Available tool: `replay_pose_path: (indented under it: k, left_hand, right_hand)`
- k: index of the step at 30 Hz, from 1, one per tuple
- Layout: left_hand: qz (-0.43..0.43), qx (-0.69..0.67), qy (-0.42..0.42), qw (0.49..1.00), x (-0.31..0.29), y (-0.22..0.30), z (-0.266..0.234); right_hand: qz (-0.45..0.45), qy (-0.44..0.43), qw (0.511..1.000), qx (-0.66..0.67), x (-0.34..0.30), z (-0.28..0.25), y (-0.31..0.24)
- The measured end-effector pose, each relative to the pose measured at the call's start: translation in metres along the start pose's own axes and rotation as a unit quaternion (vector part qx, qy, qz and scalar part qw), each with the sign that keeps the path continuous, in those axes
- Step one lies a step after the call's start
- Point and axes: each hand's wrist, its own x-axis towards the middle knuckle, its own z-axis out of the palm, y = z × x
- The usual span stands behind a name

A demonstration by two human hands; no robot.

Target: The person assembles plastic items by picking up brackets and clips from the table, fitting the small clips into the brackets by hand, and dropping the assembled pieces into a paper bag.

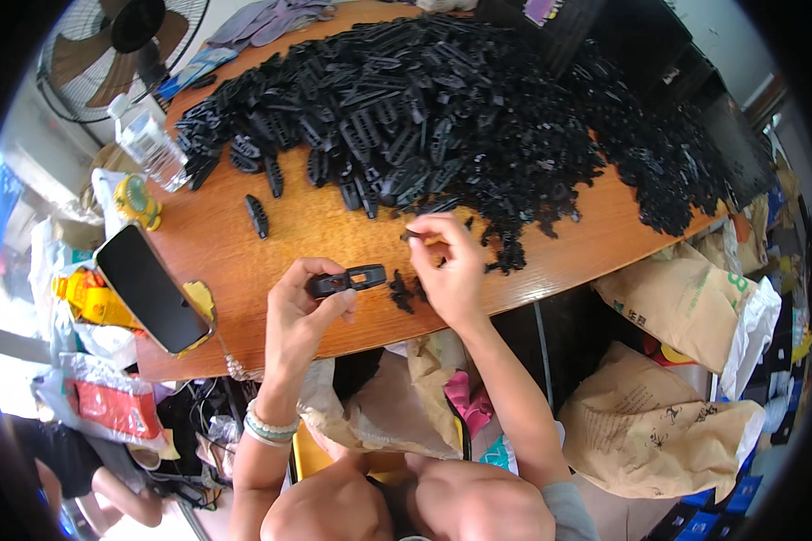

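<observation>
My left hand (299, 302) grips a black plastic housing (347, 281), long and narrow with an opening in its upper face, held above the wooden table (216, 261). To its right, my right hand (449, 266) pinches a small dark piece (412, 235) between thumb and fingertips. A few small black bits (401, 290) lie on the table between my hands. Beyond them spreads a large heap of black plastic housings (361, 99), and a single housing (257, 216) lies apart at the left. Small black parts (532, 162) form a pile toward the right.
A phone (152, 288) stands propped at the table's left edge, near a water bottle (152, 144) and a yellow can (137, 203). A fan (122, 54) is at the back left. Brown paper sacks (650, 424) stand at the right; an open paper bag (388, 406) is at my lap.
</observation>
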Motion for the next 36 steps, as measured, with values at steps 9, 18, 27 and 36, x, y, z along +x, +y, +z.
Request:
replay_pose_path:
  k: [9,18,27,36]
  left_hand:
    - [-0.016,-0.031,-0.018,0.999,-0.012,-0.005,0.000]
    - [0.000,0.014,0.026,1.000,-0.031,-0.019,0.013]
    - [-0.063,-0.071,-0.086,0.992,-0.042,-0.002,0.014]
    - [-0.087,-0.038,-0.093,0.991,-0.039,-0.003,0.012]
  right_hand:
    - [0.119,0.015,0.952,0.282,-0.035,-0.006,-0.037]
    - [0.142,0.045,0.970,0.191,-0.062,0.015,-0.066]
    - [0.251,0.034,0.935,0.246,-0.071,0.002,-0.077]
    - [0.123,-0.051,0.983,0.125,-0.065,-0.005,-0.063]
